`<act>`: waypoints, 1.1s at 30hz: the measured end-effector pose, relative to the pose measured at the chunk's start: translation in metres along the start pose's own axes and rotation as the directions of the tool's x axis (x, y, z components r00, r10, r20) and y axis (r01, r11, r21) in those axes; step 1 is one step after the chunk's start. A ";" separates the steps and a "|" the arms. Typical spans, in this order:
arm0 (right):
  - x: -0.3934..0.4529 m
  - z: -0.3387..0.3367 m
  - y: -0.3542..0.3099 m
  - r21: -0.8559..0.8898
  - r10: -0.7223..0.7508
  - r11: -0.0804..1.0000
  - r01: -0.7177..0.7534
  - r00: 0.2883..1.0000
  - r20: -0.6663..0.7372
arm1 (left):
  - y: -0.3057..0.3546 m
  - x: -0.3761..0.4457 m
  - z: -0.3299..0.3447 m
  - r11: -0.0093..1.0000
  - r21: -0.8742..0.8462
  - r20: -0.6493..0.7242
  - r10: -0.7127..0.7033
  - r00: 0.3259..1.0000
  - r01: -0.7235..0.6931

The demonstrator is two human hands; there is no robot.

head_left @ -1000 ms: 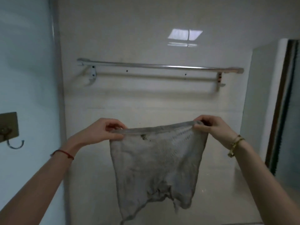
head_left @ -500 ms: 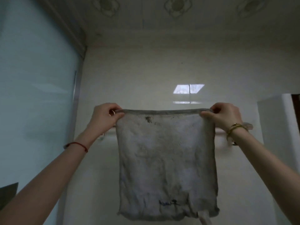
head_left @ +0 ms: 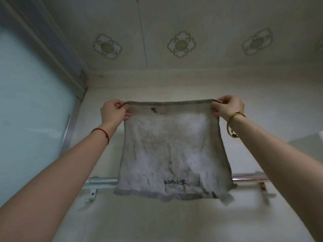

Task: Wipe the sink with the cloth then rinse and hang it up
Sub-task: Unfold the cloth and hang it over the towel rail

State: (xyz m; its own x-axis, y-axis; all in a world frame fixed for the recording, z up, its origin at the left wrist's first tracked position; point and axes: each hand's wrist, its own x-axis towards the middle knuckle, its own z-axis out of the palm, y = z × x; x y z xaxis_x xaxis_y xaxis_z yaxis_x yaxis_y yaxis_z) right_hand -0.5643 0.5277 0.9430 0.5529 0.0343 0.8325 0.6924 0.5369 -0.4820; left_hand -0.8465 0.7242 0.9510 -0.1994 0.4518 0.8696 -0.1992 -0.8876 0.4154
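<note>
Cloth (head_left: 173, 151), grey and stained, hangs flat, its top corners pinched by left hand (head_left: 113, 112) and right hand (head_left: 227, 107) fingers.

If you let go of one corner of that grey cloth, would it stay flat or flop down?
It would probably flop. The cloth hangs limp and wrinkled below the left hand and right hand, taut only along its pinched top edge. It looks thin, so likely light. The freed corner would probably sag toward the towel rail.

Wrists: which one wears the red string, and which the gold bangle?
The left wrist has the red string; the right wrist has the gold bangle. Both hands grip the cloth.
</note>
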 end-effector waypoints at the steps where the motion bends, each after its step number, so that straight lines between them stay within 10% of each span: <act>1: 0.007 0.003 0.001 0.021 -0.005 1.000 0.005 1.000 0.000 | 0.000 0.004 0.004 1.000 -0.016 -0.012 0.018 1.000 -0.018; 19: -0.003 0.022 0.046 0.205 -0.034 0.979 0.018 0.997 0.076 | -0.040 -0.008 -0.010 0.981 -0.195 0.019 0.007 1.000 -0.003; 33: -0.169 -0.082 0.071 0.311 -0.011 0.950 -0.028 0.992 0.122 | -0.033 -0.194 -0.074 0.978 -0.208 0.049 -0.005 0.999 0.015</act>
State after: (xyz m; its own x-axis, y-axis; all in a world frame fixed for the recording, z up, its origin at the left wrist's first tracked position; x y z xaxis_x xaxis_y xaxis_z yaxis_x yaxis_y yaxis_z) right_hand -0.5704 0.4910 0.7462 0.4846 0.1314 0.8648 0.4979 0.7715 -0.3962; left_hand -0.8721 0.6726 0.7490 -0.1510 0.4509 0.8797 -0.3976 -0.8425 0.3636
